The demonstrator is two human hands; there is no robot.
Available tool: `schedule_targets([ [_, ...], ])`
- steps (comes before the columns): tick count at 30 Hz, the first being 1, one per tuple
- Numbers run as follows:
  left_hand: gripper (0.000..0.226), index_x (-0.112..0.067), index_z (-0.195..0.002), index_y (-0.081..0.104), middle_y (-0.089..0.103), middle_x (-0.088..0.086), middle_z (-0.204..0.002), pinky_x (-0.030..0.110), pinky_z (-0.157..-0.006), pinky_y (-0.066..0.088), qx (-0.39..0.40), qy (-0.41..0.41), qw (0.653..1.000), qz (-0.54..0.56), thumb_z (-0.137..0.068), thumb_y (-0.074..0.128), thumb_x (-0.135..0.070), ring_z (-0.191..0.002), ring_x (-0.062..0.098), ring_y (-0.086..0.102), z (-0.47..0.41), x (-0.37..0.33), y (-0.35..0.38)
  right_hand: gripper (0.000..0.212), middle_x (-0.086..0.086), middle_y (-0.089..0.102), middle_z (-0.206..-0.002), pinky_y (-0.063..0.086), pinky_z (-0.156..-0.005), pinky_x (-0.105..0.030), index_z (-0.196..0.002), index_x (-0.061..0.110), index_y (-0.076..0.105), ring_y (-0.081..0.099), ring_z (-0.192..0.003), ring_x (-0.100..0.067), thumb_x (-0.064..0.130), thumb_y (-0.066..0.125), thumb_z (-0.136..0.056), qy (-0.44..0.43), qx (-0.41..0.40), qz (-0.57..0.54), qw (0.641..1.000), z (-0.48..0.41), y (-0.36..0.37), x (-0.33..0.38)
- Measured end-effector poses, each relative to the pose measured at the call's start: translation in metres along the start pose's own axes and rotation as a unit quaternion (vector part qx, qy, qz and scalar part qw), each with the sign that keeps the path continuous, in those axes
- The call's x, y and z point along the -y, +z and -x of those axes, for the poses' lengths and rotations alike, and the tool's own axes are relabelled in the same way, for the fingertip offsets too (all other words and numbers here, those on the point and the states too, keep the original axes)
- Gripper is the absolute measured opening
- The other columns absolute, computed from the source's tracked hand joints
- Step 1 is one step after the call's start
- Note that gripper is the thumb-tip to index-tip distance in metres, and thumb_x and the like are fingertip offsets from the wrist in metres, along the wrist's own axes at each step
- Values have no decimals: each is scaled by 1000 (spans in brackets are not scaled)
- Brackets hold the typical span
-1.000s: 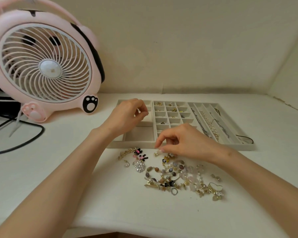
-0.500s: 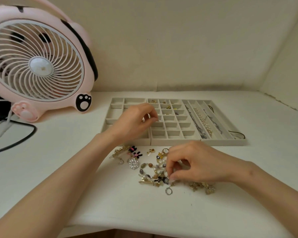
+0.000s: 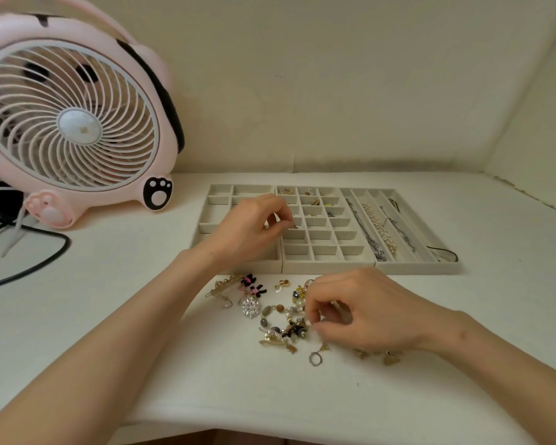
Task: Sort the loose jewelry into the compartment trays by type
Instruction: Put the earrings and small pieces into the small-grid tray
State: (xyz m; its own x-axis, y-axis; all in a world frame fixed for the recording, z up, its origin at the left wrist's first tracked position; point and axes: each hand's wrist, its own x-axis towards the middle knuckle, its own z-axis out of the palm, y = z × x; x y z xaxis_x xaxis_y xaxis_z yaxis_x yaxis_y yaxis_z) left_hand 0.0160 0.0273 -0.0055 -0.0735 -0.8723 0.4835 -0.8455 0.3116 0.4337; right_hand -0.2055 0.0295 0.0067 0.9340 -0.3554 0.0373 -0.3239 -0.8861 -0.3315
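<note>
We observe two bare forearms (image 3: 116,342), uncovered up to the frame edge. The left hand (image 3: 247,231) and the right hand (image 3: 369,316) are bare. One small mark (image 3: 462,335) sits near the right wrist.

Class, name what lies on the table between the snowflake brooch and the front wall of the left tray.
Two small pink-and-black bow pieces lie between the snowflake brooch and the left tray's front wall, seen in the head view.

Head-worn view, forward-down over table (image 3: 238,396)
</note>
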Motion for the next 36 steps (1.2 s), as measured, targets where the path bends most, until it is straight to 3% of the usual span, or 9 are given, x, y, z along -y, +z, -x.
schedule_targets([
  [6, 7, -15, -90, 64, 56, -13, -86, 12, -63, 41, 2, 1, 1000, -8, -91, 57, -15, -75, -1, 53, -1, 2, 0, 19, 8, 57, -69, 35, -60, -15, -87, 32, 60, 53, -69, -9, 44, 71, -77, -16, -9, -38, 999, 0, 0, -1],
  [17, 9, -15, -91, 64, 56, -14, -87, 11, -62, 40, 5, -8, 1000, -13, -92, 56, -18, -75, -1, 53, 0, 1, 0, 18, 9, 57, -78, 42, -64, -24, -84, 32, 63, 53, -74, -11, 45, 72, -77, -36, -25, -29, 999, -3, 9, -4],
  [22, 9, -15, -91, 64, 56, -13, -88, 11, -62, 40, 6, -8, 1000, -15, -92, 56, -18, -76, -1, 53, 0, 1, -1, 12, 15, 56, -76, 37, -62, -15, -84, 32, 65, 52, -72, -3, 40, 72, -77, -32, -38, -8, 999, -1, 6, -8],
  [24, 9, -15, -92, 64, 57, -11, -89, 13, -64, 42, 6, -9, 1000, -15, -92, 56, -19, -76, 3, 54, 0, 1, -1, 9, 18, 56, -74, 36, -62, -13, -84, 34, 64, 51, -70, -2, 37, 69, -77, -19, -42, -15, 999, -1, 0, -10],
  [27, 10, -15, -92, 64, 60, -7, -91, 29, -70, 48, 0, -25, 999, -25, -92, 55, -20, -79, 12, 57, -1, 3, -3, 8, 18, 59, -75, 36, -57, -14, -83, 35, 61, 45, -59, -5, 37, 68, -78, 3, -60, -71, 996, -5, -17, -14],
  [29, 9, -17, -89, 63, 61, -6, -91, 35, -72, 49, -11, -45, 998, -33, -92, 55, -20, -81, 14, 57, -1, 5, -4, 11, 23, 60, -72, 36, -53, -15, -80, 33, 59, 43, -55, -4, 28, 70, -80, 25, -76, -126, 989, -10, -29, -20],
  [32, 9, -20, -86, 61, 60, -8, -90, 30, -70, 47, -28, -70, 996, -39, -92, 54, -18, -82, 12, 56, 0, 6, -6, 13, 28, 57, -59, 37, -52, -13, -76, 20, 61, 42, -51, -2, 14, 73, -79, 76, -109, -165, 977, -22, -44, -37],
  [36, 10, -17, -86, 62, 59, -9, -87, 26, -68, 43, -46, -82, 995, -36, -91, 55, -17, -80, 11, 55, -1, 8, -7, 14, 14, 65, -62, 42, -55, -14, -71, 13, 65, 51, -53, 1, 11, 78, -74, 143, -159, -194, 958, -42, -53, -61],
])
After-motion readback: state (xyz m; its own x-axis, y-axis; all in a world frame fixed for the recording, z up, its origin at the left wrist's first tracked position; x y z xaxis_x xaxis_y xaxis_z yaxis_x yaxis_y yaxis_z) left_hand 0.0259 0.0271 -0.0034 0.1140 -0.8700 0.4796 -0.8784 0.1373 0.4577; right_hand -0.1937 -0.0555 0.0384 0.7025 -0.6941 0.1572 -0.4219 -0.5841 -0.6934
